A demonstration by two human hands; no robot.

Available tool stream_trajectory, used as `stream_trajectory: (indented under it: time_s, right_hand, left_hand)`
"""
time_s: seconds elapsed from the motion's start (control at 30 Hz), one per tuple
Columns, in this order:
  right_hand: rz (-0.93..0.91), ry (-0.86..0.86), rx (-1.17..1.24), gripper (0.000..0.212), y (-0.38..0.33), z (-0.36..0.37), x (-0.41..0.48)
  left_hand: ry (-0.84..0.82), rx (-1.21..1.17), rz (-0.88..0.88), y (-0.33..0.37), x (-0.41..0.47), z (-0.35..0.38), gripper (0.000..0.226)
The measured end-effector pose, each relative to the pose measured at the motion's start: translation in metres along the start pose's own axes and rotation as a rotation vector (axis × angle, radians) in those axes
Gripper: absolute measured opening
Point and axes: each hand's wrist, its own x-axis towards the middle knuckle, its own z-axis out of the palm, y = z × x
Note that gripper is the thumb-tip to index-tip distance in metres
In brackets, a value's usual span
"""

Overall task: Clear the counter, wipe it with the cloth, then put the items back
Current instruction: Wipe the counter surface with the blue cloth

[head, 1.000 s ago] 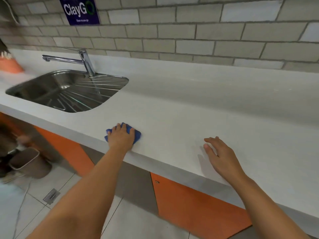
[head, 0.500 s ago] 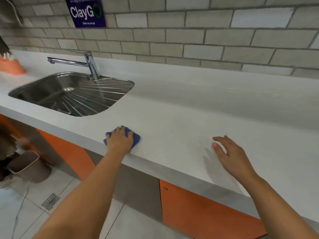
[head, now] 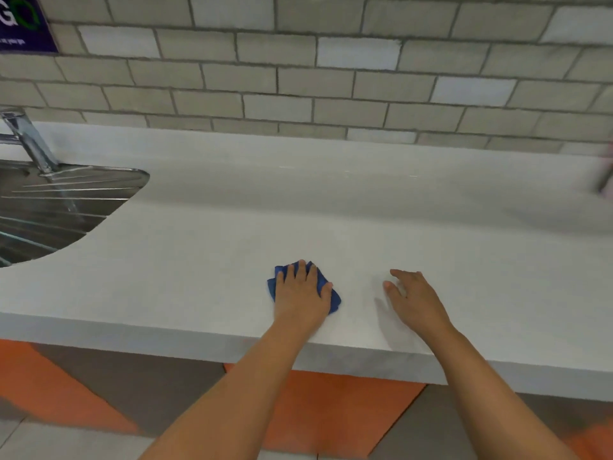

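A small blue cloth (head: 333, 298) lies on the white counter (head: 298, 210) near its front edge. My left hand (head: 303, 293) presses flat on the cloth with fingers spread, and covers most of it. My right hand (head: 413, 300) hovers or rests lightly on the bare counter just right of the cloth, fingers apart, holding nothing. A short gap separates the two hands.
A steel sink (head: 56, 207) with a chrome tap (head: 30, 141) is set into the counter at the far left. A blurred object (head: 605, 174) shows at the right edge. A tiled wall (head: 331, 71) backs the counter. Orange and grey cabinet fronts (head: 325, 406) run below.
My left hand has slid the cloth to the right along the front edge, away from the sink and close to my right hand. The view has swung right too.
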Motion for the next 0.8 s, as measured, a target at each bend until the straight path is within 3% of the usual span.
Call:
stream_trajectory:
  time_s: [0.2, 0.33, 0.6, 0.8]
  right_hand:
    - [0.108, 0.065, 0.0, 0.047, 0.045, -0.04, -0.016]
    - [0.163, 0.115, -0.013, 0.047, 0.069, -0.069, -0.024]
    - [0.187, 0.188, -0.016, 0.043, 0.101, -0.118, -0.031]
    - [0.217, 0.222, -0.001, 0.039, 0.133, -0.156, -0.036]
  left_hand:
    - [-0.086, -0.048, 0.277, 0.089, -0.008, 0.014, 0.07]
    - [-0.131, -0.054, 0.388, 0.131, 0.002, 0.02, 0.057]
    - [-0.219, 0.01, 0.343, 0.169, 0.019, 0.015, 0.059]
    - [-0.11, -0.109, 0.32, 0.232, 0.011, -0.006, 0.055]
